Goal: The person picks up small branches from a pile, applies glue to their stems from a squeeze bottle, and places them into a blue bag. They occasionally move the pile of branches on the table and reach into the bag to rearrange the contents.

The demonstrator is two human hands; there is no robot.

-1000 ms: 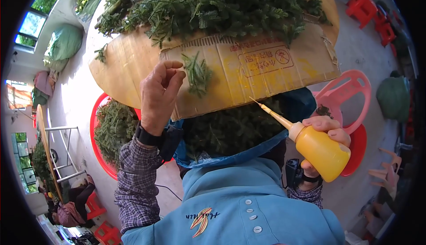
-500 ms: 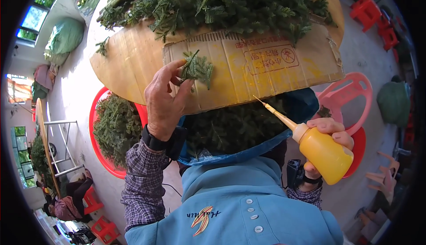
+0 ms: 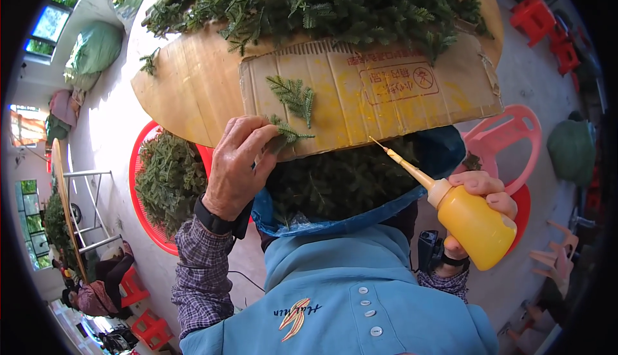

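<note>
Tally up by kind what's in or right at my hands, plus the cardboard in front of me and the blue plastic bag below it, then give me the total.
Squeeze bottle: 1, yellow, in the right hand
Green sprigs: 2, one lying on the cardboard, one at the left hand
Cardboard sheet: 1
Blue plastic bag: 1
Total: 5

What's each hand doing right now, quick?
Left hand: fingers curled, holding a small green sprig over the cardboard.
Right hand: closed around a yellow squeeze bottle, nozzle pointing toward the cardboard.
</note>
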